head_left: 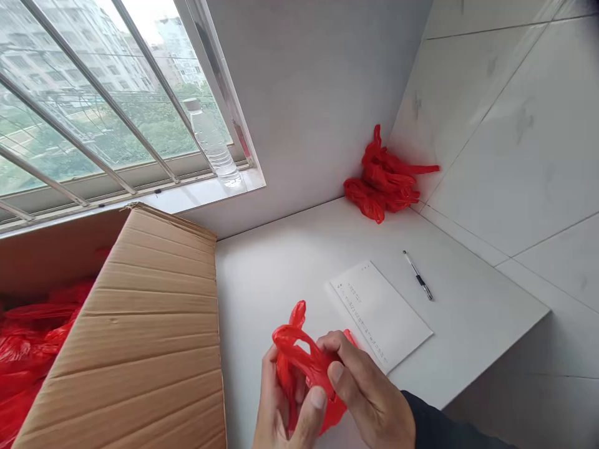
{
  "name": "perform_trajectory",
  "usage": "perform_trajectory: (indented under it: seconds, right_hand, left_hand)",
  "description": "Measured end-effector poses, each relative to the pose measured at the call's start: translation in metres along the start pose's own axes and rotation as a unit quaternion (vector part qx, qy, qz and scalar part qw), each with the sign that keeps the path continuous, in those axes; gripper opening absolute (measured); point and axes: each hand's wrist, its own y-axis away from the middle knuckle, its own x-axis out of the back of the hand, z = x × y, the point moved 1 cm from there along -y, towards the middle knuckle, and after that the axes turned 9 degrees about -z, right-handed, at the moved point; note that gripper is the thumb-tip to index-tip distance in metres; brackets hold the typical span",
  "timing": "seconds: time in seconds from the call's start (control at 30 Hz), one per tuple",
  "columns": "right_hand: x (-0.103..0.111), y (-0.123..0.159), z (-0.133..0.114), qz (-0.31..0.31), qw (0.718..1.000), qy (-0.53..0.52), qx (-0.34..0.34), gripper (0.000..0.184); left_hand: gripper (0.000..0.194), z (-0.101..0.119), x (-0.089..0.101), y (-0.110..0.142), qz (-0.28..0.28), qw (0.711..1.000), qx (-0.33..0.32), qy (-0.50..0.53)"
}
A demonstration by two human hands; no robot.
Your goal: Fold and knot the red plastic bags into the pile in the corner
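A red plastic bag (309, 368) is bunched up between both hands over the front of the white table, one handle loop standing up. My left hand (285, 408) cups the bag from the left, its thumb pressed against the plastic. From the right, my right hand (362, 386) pinches the bag between thumb and fingers. The lower part of the bag is partly hidden by the hands. Just beyond my right hand lies a sheaf of white paper (381, 315) with lines of writing.
A large cardboard box (140, 337) with red plastic bags (37, 337) inside stands at left. More red bags (386, 181) lie heaped in the table's far corner. A pen (418, 275) rests right of the paper. A water bottle (213, 143) stands on the sill by the barred window.
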Motion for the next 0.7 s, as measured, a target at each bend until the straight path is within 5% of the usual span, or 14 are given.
perform_trajectory:
  seconds: [0.17, 0.37, 0.6, 0.7]
  right_hand:
    - [0.005, -0.009, -0.005, -0.09, 0.991, 0.051, 0.086, 0.021]
    - [0.028, -0.023, -0.002, -0.04, 0.999, -0.016, 0.007, 0.035]
    - [0.023, -0.014, -0.014, -0.119, 0.981, 0.007, 0.153, 0.005]
    - [0.022, -0.012, -0.013, -0.133, 0.981, 0.015, 0.137, 0.029]
  left_hand:
    - [0.04, 0.006, 0.003, -0.002, -0.009, 0.998, 0.063, -0.024]
    - [0.047, 0.007, 0.006, -0.003, -0.012, 0.993, 0.115, 0.002]
    - [0.031, 0.006, 0.017, -0.008, -0.05, 0.978, 0.138, 0.147]
    - [0.022, 0.009, 0.022, -0.008, -0.06, 0.985, 0.119, 0.106]
